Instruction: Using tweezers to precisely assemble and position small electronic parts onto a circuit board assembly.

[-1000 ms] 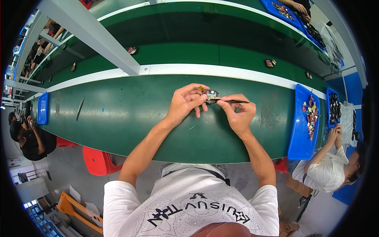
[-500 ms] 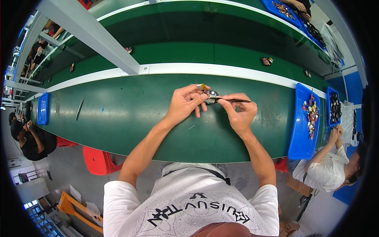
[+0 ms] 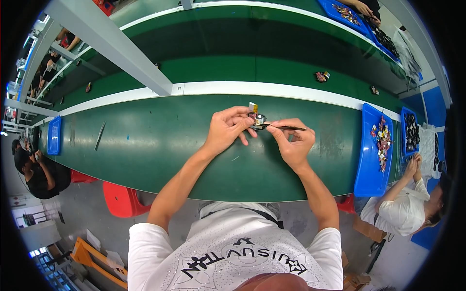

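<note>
At the left, a shallow blue plastic tray (image 3: 53,136) is set on the dark green workbench (image 3: 126,169), and a slim grey metal strip-like tool (image 3: 100,136) is laid well apart from the hands. Near the bench's middle, a small black-rimmed electronic assembly (image 3: 259,121) is held above the surface, its left edge pinched between the thumb and fingers of the left hand (image 3: 227,128). Its inner parts are exposed and a yellow-and-white ribbon tab (image 3: 253,107) is left free, so the piece is judged to be part-finished; how much remains to be done cannot be told. The tab is pointed away from the person, while the assembly's own long axis is too small to be made out. By the right hand (image 3: 295,141), a thin dark stick-like tool (image 3: 292,128) is gripped narrowly between thumb and fingers, its long axis laid nearly left to right, its tip directed leftward at the assembly's lower edge; whether contact is made cannot be seen. Farther right, small multicoloured components (image 3: 382,144) are heaped in a large blue plastic tray (image 3: 365,167).
</note>
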A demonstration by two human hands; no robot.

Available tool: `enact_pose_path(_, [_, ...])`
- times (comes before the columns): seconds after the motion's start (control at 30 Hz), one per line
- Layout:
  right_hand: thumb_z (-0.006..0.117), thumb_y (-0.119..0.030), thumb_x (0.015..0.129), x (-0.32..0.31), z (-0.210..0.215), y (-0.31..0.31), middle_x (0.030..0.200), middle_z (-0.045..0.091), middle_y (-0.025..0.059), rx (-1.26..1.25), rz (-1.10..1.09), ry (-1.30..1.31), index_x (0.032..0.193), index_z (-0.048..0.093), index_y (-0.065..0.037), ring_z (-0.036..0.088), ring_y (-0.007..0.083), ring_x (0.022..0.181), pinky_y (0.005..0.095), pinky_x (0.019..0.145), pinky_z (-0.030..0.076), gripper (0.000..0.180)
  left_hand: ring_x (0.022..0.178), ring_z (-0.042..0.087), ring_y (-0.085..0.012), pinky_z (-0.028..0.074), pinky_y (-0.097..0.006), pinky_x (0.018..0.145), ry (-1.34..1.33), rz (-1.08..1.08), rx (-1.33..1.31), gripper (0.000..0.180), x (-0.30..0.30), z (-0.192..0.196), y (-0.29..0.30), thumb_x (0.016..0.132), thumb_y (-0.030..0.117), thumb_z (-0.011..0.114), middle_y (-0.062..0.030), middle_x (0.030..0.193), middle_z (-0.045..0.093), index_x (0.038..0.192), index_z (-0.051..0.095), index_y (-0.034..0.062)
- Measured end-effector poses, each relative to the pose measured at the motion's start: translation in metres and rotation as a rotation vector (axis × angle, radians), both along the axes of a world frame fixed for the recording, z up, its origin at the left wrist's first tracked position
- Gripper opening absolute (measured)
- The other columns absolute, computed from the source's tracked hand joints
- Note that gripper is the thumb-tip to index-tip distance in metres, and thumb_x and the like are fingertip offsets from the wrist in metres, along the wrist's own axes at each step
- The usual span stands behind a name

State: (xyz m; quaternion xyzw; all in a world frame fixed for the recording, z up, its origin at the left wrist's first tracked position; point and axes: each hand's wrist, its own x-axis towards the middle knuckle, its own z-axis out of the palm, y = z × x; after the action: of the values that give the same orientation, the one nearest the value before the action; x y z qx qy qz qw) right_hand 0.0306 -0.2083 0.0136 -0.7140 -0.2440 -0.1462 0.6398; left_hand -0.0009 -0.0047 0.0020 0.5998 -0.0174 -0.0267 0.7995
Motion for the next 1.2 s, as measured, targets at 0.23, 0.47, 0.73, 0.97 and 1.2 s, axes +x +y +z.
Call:
enact_pose_path(0.23, [0.084, 0.000, 0.079, 0.002, -0.004, 0.000, 0.075, 0.073, 0.0016, -0.023, -0.004, -0.014, 0.085, 0.077, -0.002, 0.040, 0.0006, 0.044, 0.0209, 0.043, 0.027, 0.010, 0.082, 0.076, -0.0268, 0.062, -0.028, 0.055, 0.000, 0.018, -0.032, 0.035, 0.000, -0.002, -0.001, 0.100, 0.008, 0.065, -0.0195, 0.106, 0.071, 0.128, 0.059, -0.0118])
enact_pose_path(0.47, [0.085, -0.001, 0.079, 0.002, -0.005, -0.001, 0.075, 0.072, 0.0018, -0.034, 0.010, -0.006, 0.085, 0.077, -0.002, 0.040, 0.0005, 0.044, 0.0215, 0.043, 0.026, 0.010, 0.081, 0.075, -0.0266, 0.061, -0.028, 0.055, 0.006, -0.001, -0.029, 0.033, 0.001, 0.003, 0.000, 0.099, 0.007, 0.066, -0.0218, 0.106, 0.072, 0.125, 0.059, -0.0106])
enact_pose_path(0.73, [0.085, 0.000, 0.079, 0.001, -0.004, -0.001, 0.077, 0.073, 0.0027, -0.028, 0.032, 0.045, 0.084, 0.077, -0.001, 0.039, 0.0006, 0.044, 0.0219, 0.043, 0.026, 0.009, 0.080, 0.076, -0.0250, 0.061, -0.027, 0.056, 0.044, -0.015, -0.095, 0.030, 0.001, 0.005, 0.003, 0.095, 0.003, 0.069, -0.0197, 0.104, 0.072, 0.121, 0.061, -0.0088])
enact_pose_path(0.97, [0.084, 0.001, 0.079, 0.002, -0.003, -0.002, 0.072, 0.070, 0.0012, -0.051, 0.075, 0.098, 0.085, 0.076, -0.001, 0.039, 0.0002, 0.045, 0.0216, 0.043, 0.026, 0.010, 0.073, 0.074, -0.0221, 0.057, -0.026, 0.053, 0.076, -0.017, -0.098, 0.027, 0.000, 0.003, 0.006, 0.094, 0.007, 0.071, -0.0161, 0.096, 0.072, 0.116, 0.065, -0.0062])
enact_pose_path(1.2, [0.083, 0.002, 0.080, 0.005, -0.003, -0.003, 0.071, 0.068, 0.0003, -0.035, 0.124, 0.195, 0.089, 0.075, 0.000, 0.040, 0.0000, 0.047, 0.0206, 0.044, 0.027, 0.012, 0.071, 0.073, -0.0204, 0.056, -0.025, 0.052, 0.119, -0.027, -0.065, 0.026, 0.000, 0.005, 0.006, 0.093, 0.008, 0.071, -0.0148, 0.091, 0.071, 0.114, 0.065, -0.0070])
